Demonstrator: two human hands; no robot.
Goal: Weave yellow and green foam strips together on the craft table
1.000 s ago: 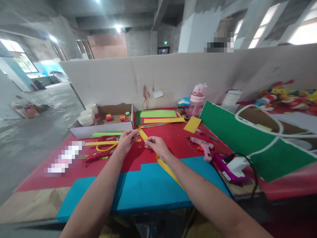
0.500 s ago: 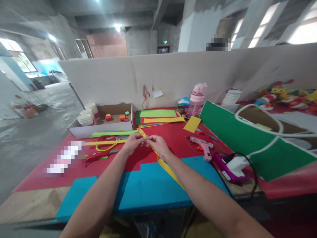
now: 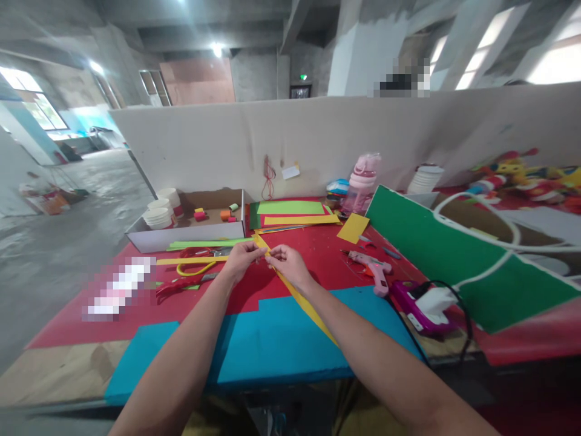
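A long yellow paper strip (image 3: 305, 304) runs slantwise from above my fingers down toward the front edge of the table, passing under my right forearm. My left hand (image 3: 244, 257) pinches it near its upper end. Close beside it, my right hand (image 3: 287, 264) pinches the same strip between thumb and fingers. The exact fold or edge between the fingertips is too small to make out. Another yellow strip (image 3: 190, 261) lies flat to the left, partly behind my left hand. Near it are red-handled scissors (image 3: 175, 287) and a yellow-handled tool (image 3: 195, 270).
A shallow box (image 3: 190, 233) with small coloured rolls stands back left. Coloured sheets (image 3: 290, 208) lie behind my hands. A pink glue gun (image 3: 373, 266), purple power strip (image 3: 420, 309) and green board (image 3: 454, 260) are at right. Blue sheet (image 3: 281, 351) covers the front edge.
The strip's lower stretch was twisted below my right hand and now lies straighter. My fingertips have shifted slightly along it, and more of its upper end shows.
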